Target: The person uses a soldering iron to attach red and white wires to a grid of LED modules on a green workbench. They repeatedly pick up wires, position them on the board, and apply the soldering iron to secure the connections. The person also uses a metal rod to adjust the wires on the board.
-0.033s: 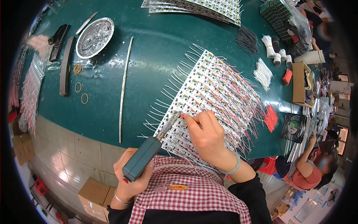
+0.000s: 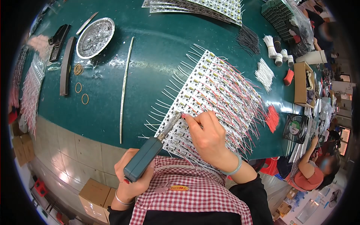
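My left hand (image 2: 135,169) is wrapped round the dark green handle of a soldering iron (image 2: 144,158). Its greyish metal shaft points up and to the right, the tip resting at a panel of white circuit boards (image 2: 195,90). My right hand (image 2: 207,133) is closed in a pinch right beside that tip; what lies between its fingertips is too small to make out. Rows of small components cover the panel. White wires (image 2: 165,103) stick out along its left edge, and many red and white wires (image 2: 240,97) fan over its right part.
Left on the green table (image 2: 157,48) are a metal bowl (image 2: 95,37) of solder scraps, rubber bands (image 2: 78,69) and a thin strip (image 2: 126,90). To the right lie white wires (image 2: 264,75), red wires (image 2: 272,119), black wires (image 2: 248,40) and a cardboard box (image 2: 303,84). A co-worker (image 2: 309,170) sits at right.
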`<act>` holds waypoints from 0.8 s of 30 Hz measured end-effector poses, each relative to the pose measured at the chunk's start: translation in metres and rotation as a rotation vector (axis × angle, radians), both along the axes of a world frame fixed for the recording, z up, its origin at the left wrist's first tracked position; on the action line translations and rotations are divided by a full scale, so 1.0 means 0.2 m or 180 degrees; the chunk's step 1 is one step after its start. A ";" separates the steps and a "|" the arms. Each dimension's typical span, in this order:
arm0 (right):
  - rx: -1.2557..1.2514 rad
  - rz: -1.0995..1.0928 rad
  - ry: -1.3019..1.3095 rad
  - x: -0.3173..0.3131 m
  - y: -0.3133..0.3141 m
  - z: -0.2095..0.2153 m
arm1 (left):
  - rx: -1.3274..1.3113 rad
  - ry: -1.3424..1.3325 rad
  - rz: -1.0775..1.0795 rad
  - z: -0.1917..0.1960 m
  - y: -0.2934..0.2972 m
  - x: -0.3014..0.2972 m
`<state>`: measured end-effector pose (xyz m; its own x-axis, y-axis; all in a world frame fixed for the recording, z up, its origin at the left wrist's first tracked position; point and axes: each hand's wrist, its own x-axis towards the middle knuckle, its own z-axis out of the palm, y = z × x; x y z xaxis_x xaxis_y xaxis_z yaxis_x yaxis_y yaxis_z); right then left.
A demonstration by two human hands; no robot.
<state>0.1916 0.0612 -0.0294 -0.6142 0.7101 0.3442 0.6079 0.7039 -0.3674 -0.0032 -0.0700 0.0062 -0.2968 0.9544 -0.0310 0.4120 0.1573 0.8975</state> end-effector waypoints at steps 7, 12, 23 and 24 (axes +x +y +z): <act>0.0106 0.0003 0.0004 -0.01 0.00 -0.01 | -0.0014 0.0060 -0.0008 0.00 0.00 0.01; 0.0097 0.0004 -0.0029 -0.01 0.00 0.00 | 0.0004 -0.0062 0.0015 -0.02 -0.03 0.00; 0.0109 -0.0022 -0.0037 -0.01 -0.01 -0.01 | -0.0152 -0.0100 0.0021 0.02 -0.05 -0.01; 0.0095 -0.0022 -0.0038 -0.01 -0.01 0.00 | -0.0183 -0.0097 0.0025 0.02 -0.06 -0.01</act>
